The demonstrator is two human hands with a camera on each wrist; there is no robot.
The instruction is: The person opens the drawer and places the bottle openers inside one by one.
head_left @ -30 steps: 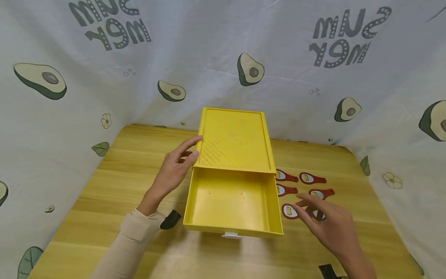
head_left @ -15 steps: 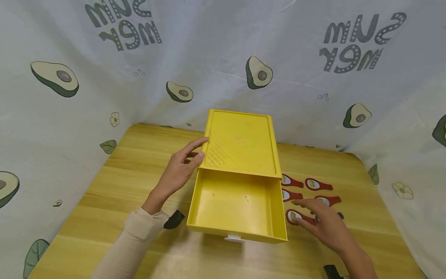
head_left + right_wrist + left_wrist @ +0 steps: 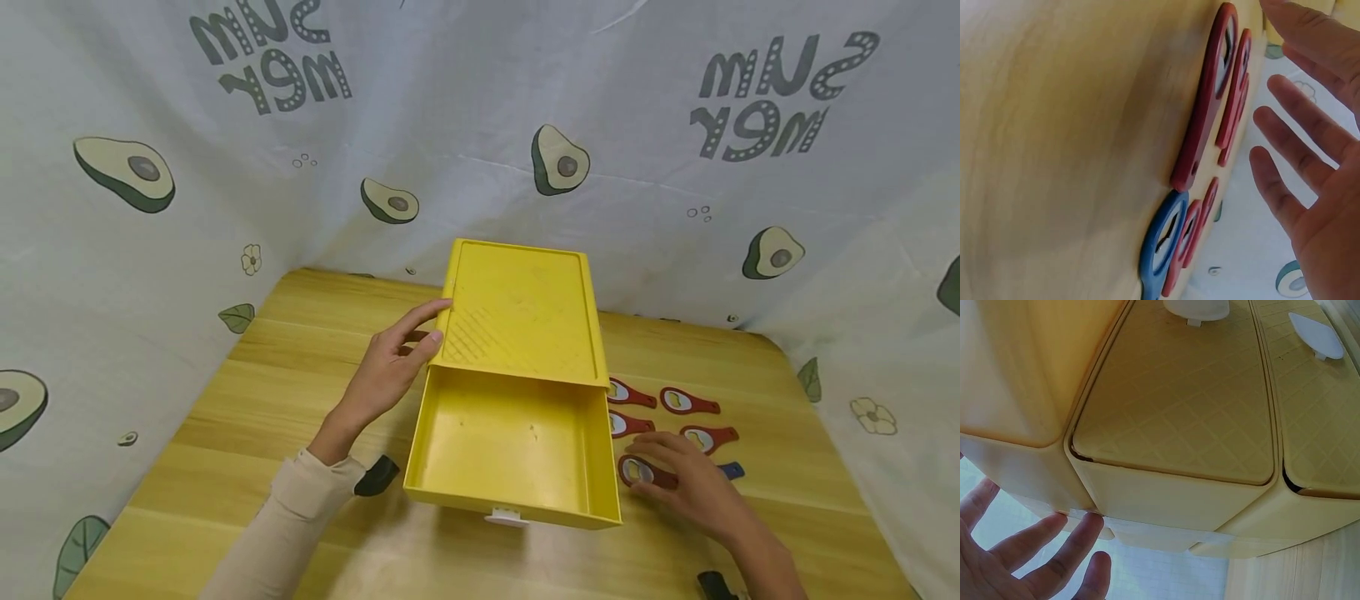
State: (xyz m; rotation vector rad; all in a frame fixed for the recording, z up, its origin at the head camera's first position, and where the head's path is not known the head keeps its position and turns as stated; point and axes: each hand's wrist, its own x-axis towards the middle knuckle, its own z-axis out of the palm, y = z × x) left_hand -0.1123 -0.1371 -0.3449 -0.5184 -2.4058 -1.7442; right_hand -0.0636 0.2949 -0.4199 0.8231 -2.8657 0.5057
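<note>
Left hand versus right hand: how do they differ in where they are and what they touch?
The left hand rests its straight fingers against the side of the yellow drawer box; the right hand lies low over the red bottle opener on the table. The left hand is farther from the camera, the right hand nearer. Both have fingers extended and grip nothing.
</note>
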